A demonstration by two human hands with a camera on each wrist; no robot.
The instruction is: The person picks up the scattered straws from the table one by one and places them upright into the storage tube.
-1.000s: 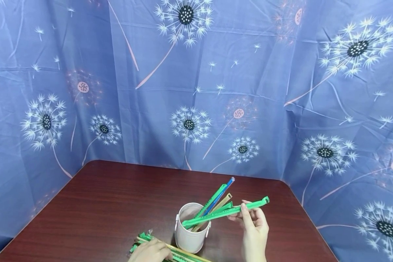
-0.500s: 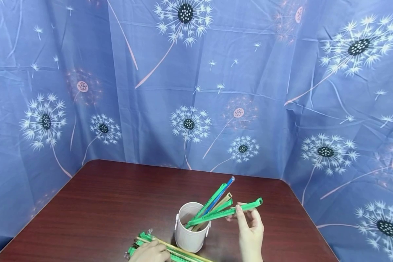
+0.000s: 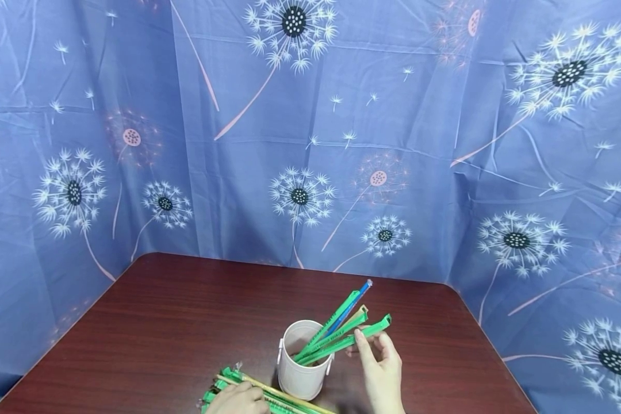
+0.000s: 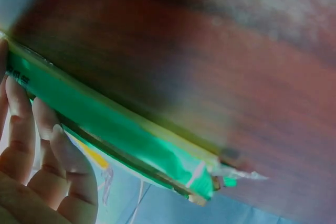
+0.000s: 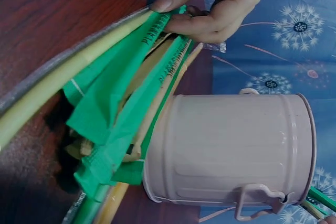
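My right hand [image 3: 379, 368] pinches a long thin stick in a green printed wrapper [image 3: 376, 328] between thumb and fingers. Its lower end is inside the white pail [image 3: 302, 380], and it leans out to the right. Also standing in the pail are green-wrapped sticks [image 3: 336, 313], a blue-wrapped stick [image 3: 361, 293] and a tan one. At the front, my left hand [image 3: 239, 399] grips a bundle of sticks [image 4: 105, 111], some green-wrapped, others in clear film. The right wrist view shows the left thumb and fingers [image 5: 189, 22] around that bundle beside the pail.
The dark red wooden table [image 3: 176, 322] extends behind and to both sides of the pail. Blue curtains [image 3: 238, 190] with dandelion prints surround its far and side edges. A handle [image 5: 252, 203] hangs at the pail's side.
My right hand has moved left and slightly down toward the pail, and the pinched green-wrapped stick has slid deeper into it. The left hand has stayed nearly in place on the bundle.
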